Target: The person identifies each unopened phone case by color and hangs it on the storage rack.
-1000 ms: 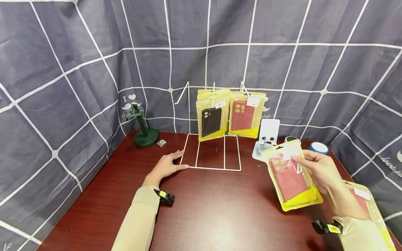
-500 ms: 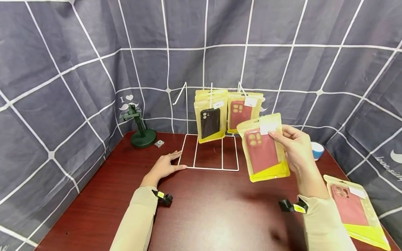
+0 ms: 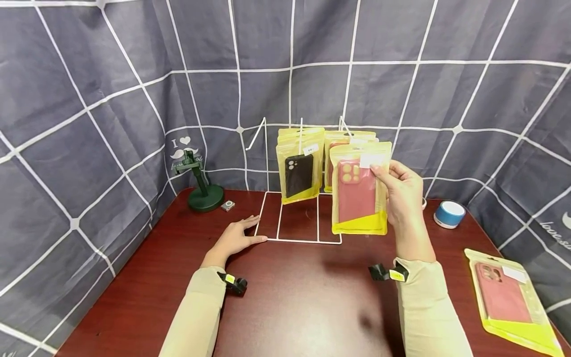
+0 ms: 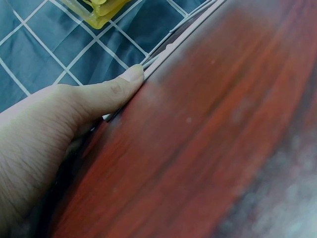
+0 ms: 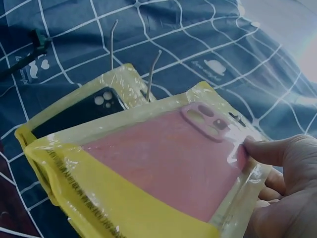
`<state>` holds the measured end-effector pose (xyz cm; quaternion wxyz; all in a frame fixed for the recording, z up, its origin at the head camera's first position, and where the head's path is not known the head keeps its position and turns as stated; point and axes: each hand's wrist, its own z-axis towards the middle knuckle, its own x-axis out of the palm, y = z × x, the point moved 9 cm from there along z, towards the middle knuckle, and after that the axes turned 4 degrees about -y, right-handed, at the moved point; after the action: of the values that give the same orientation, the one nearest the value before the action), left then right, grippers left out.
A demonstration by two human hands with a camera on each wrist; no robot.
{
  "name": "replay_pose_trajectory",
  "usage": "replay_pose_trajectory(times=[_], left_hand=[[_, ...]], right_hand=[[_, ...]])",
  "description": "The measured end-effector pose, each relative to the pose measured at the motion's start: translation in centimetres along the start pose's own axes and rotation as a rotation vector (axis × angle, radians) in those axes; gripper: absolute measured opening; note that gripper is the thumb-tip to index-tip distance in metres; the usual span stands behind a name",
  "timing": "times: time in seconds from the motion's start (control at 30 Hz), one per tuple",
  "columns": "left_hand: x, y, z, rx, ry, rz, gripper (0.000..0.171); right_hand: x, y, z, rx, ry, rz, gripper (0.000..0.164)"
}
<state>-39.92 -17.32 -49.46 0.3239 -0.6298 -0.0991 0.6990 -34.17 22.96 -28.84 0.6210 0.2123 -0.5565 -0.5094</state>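
My right hand (image 3: pixel 403 196) pinches a yellow-edged pouch with a pink phone case (image 3: pixel 357 198) by its upper right side, thumb in front. The pouch hangs upright just before the right prong of a white wire rack (image 3: pixel 308 241), partly covering another pink phone case pouch (image 3: pixel 331 153) on that prong. On the middle prong hang pouches, the front one with a black phone case (image 3: pixel 299 174). The left prong (image 3: pixel 255 136) is bare. My left hand (image 3: pixel 234 240) rests at the rack base's front left corner, its thumb (image 4: pixel 111 94) touching the wire, fingers extended.
Another pink phone case pouch (image 3: pixel 504 292) lies on the table's right side. A blue and white round item (image 3: pixel 449 214) stands at the back right. At the back left are a green stand (image 3: pixel 202 186) and a small square gadget (image 3: pixel 228 205). Grid-patterned cloth walls surround the table.
My right hand has carried the pink phone case pouch leftward and up from the right side to the rack's front, turning it more upright. The left hand has stayed at the base corner.
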Motion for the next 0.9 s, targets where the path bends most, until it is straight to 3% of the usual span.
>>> replay_pose_trajectory(times=[0.3, 0.5, 0.73, 0.9], left_hand=[[0.1, 0.0, 0.4, 0.015, 0.004, 0.025, 0.091], [0.0, 0.4, 0.2, 0.001, 0.005, 0.017, 0.092], [0.2, 0.3, -0.2, -0.012, 0.003, -0.009, 0.09], [0.1, 0.1, 0.0, -0.005, -0.008, 0.007, 0.089]], right_hand=[[-0.5, -1.9, 1.8, 0.018, -0.02, -0.007, 0.019], [-0.6, -2.9, 3.2, -0.026, -0.057, -0.028, 0.02], [-0.2, -3.9, 4.3, -0.044, -0.07, -0.129, 0.028], [-0.1, -4.3, 5.0, -0.057, -0.068, -0.116, 0.027]])
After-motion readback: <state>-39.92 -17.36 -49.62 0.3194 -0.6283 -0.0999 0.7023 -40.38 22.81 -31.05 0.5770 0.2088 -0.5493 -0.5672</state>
